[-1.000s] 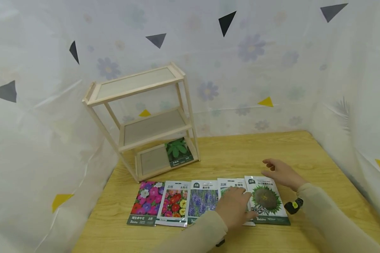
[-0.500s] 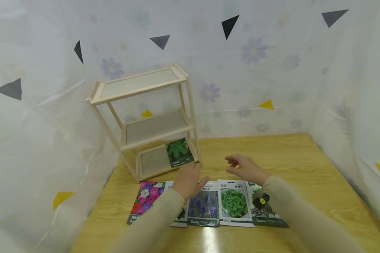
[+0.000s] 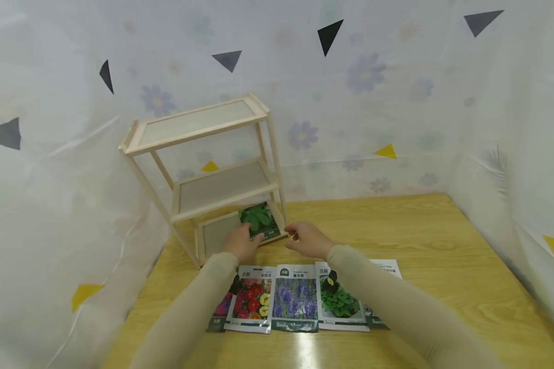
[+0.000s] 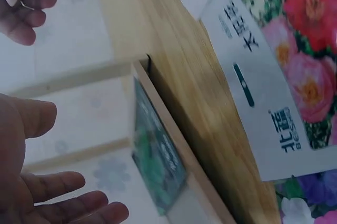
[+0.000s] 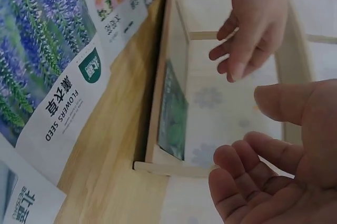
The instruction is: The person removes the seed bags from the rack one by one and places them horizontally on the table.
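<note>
My left hand (image 3: 242, 242) is in front of the wooden rack's bottom shelf, beside a green-leaf seed packet (image 3: 259, 218) lying there. In the left wrist view, its fingers (image 4: 58, 182) are spread and hold nothing. My right hand (image 3: 310, 240) hovers by the rack's front right corner. In the right wrist view, its fingers (image 5: 253, 171) are loosely bent around nothing, apart from the packet. Nearer me, a row of seed packets lies on the table: red and yellow flowers (image 3: 251, 302), lavender (image 3: 295, 300), green leaves (image 3: 339, 305), and others partly hidden by my sleeves.
The three-tier wooden rack (image 3: 223, 201) stands at the back left of the wooden table (image 3: 443, 246). Its slanted right post (image 3: 277, 159) rises near my right hand. Patterned white sheeting (image 3: 420, 66) hangs around the table.
Both hands have moved left and away from me, from above the packet row to the rack's bottom shelf. The packets in the row and the one on the shelf look unmoved.
</note>
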### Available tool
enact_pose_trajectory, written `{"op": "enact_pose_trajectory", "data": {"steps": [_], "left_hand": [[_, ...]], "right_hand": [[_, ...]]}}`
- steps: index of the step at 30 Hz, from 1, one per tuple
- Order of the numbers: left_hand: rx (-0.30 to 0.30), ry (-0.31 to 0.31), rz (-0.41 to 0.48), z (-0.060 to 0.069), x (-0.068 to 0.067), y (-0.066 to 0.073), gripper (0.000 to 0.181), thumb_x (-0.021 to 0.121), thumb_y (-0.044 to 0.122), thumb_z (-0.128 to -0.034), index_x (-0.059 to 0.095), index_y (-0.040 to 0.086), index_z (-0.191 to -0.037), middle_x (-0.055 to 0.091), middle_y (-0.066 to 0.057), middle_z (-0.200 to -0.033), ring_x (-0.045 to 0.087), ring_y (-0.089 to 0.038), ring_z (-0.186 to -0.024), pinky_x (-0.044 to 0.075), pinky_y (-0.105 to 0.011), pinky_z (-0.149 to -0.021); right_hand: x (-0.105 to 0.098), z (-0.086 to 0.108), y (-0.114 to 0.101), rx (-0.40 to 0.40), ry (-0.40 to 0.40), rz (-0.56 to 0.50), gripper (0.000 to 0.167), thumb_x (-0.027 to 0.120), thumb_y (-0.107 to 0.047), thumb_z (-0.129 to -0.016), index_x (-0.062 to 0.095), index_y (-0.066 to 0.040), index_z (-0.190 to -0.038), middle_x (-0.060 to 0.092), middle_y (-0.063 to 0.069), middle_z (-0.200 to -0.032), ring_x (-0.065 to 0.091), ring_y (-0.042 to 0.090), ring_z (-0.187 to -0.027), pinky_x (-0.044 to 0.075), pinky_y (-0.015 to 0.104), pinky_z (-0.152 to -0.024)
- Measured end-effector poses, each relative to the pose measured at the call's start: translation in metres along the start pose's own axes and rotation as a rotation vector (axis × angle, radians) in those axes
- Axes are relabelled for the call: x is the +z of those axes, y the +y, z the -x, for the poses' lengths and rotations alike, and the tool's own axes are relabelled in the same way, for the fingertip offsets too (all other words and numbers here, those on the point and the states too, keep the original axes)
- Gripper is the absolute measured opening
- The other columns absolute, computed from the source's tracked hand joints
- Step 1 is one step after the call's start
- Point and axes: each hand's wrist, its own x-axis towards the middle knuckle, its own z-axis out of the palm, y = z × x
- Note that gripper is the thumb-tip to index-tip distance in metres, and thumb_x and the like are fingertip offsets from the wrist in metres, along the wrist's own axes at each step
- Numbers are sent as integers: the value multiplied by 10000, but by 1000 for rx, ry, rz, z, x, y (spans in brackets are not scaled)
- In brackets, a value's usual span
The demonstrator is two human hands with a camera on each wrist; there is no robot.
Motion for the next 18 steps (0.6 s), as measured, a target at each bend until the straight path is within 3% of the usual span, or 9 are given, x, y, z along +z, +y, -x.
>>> {"op": "enact_pose_trajectory", "data": {"steps": [4,7,14,18], "left_hand": [[-56,-28,26,-12,1,-15,660,513,437,-976,417,-53,-1408,439,-270,-1402,444,-421,-1262,386,-538,-1029],[-95,-55,23,-21,2,-23,669,465,431,-992,398,-95,-1402,403,-289,-1422,388,-424,-1306,335,-527,-1074],[-166,-40,7,-36,6,-35,606,460,353,-989,447,-142,-1339,510,-316,-1301,491,-439,-1203,401,-500,-1023],[-233,-65,10,-38,14,-40,614,456,330,-982,411,-159,-1351,488,-317,-1322,477,-437,-1217,397,-487,-1031]], "right_hand": [[21,-19,-1,-23,-1,66,456,654,-231,-926,565,23,-1294,588,171,-1248,602,288,-1060,518,405,-875],[34,-30,-7,21,-8,83,471,643,-220,-930,542,30,-1316,550,197,-1282,569,330,-1124,498,452,-916],[62,-46,-16,88,-43,249,625,608,-285,-948,379,40,-1431,387,232,-1439,424,359,-1299,401,447,-1047],[72,-48,-15,121,-63,323,655,593,-298,-953,345,58,-1444,337,223,-1486,349,361,-1356,343,431,-1095]]}}
